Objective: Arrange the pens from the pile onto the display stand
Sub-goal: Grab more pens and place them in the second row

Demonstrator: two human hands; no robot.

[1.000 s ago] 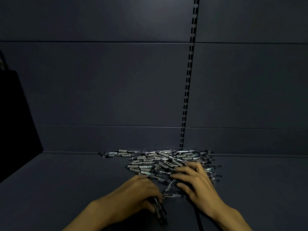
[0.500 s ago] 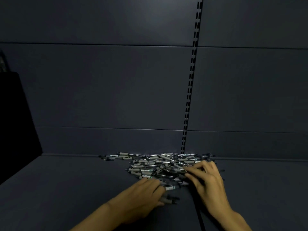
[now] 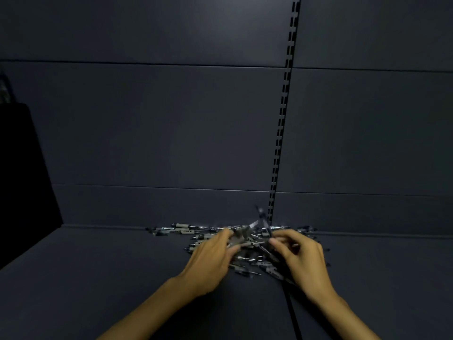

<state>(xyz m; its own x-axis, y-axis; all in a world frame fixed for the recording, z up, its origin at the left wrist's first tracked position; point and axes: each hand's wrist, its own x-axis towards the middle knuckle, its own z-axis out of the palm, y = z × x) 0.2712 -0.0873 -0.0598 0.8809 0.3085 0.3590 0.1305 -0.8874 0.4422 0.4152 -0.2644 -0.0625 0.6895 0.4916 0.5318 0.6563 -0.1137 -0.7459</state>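
Note:
A pile of pens (image 3: pixel 186 230) with grey grips lies on the dark shelf against the back wall. My left hand (image 3: pixel 210 261) is over the pile's near left part, its fingers curled round several pens (image 3: pixel 241 238), blurred. My right hand (image 3: pixel 301 258) is at the pile's right side and pinches a dark pen (image 3: pixel 263 218) that sticks up and leans left. No display stand shows in this view.
The dark shelf surface (image 3: pixel 110 278) runs to both sides of the pile. A slotted upright rail (image 3: pixel 282 123) climbs the back wall behind the pens. A black panel (image 3: pixel 22 180) stands at the left edge.
Both hands moved further into the pile. My left hand closed on a few pens, and my right hand lifted one pen so it now points upward.

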